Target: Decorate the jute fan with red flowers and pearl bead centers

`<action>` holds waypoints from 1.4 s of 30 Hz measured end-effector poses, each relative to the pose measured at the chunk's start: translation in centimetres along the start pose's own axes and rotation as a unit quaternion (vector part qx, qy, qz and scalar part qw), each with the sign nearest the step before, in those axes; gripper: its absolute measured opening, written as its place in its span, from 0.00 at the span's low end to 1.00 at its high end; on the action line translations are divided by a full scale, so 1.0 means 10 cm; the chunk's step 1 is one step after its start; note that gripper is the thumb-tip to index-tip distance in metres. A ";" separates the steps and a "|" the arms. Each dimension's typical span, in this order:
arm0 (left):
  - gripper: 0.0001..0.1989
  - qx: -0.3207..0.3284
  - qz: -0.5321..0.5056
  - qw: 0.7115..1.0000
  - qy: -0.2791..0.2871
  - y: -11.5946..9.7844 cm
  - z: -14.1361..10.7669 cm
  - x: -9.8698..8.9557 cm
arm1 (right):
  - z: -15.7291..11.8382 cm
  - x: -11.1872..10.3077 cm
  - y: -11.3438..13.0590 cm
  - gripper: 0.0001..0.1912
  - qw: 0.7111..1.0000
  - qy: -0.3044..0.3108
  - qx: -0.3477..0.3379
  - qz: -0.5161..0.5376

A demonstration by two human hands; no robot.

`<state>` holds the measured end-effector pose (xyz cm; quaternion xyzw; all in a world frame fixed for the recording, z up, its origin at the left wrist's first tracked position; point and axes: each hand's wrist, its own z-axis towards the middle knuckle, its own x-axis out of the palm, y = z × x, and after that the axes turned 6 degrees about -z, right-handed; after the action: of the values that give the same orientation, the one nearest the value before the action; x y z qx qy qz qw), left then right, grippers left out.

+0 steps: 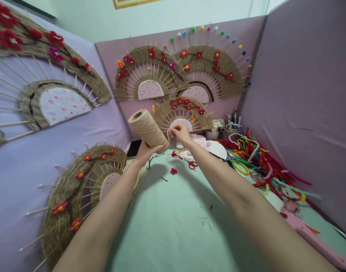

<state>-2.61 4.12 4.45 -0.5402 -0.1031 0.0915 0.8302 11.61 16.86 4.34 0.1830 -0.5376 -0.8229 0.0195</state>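
Observation:
A large spool of beige twine [150, 130] leans to the left above the far part of the table. My left hand [146, 151] is wrapped round its lower end from below, with the thumb across the front. Just right of the spool, my right hand [181, 134] pinches the loose end of the twine [169, 134] between closed fingertips. Behind both hands a twine fan with red flowers [161, 109] stands against the back panel.
Red scissors [193, 165] and a magenta flower [173, 171] lie on the green tabletop [167, 226]. Colourful pipe cleaners [255, 155] are heaped at the right, near a pink glue gun [311, 236]. Several decorated fans hang on the left and back panels. A dark phone-like object [133, 148] lies at the back left.

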 end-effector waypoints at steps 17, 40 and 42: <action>0.33 0.059 0.042 0.997 0.037 0.13 0.58 0.05 | -0.29 0.08 -0.81 0.16 0.927 0.177 -0.012 -0.330; 0.36 0.044 0.086 0.988 -0.122 0.47 0.61 0.35 | -1.03 -0.52 -0.39 0.11 0.860 0.128 -0.042 -0.492; 0.38 0.041 0.091 0.987 -0.125 0.46 0.61 0.32 | -0.88 -0.89 -0.40 0.12 0.862 0.064 -0.013 -0.503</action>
<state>-1.41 12.17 2.86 -0.4968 -0.1525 0.2380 0.8205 23.40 12.89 0.10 0.4805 -0.3598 -0.7141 -0.3602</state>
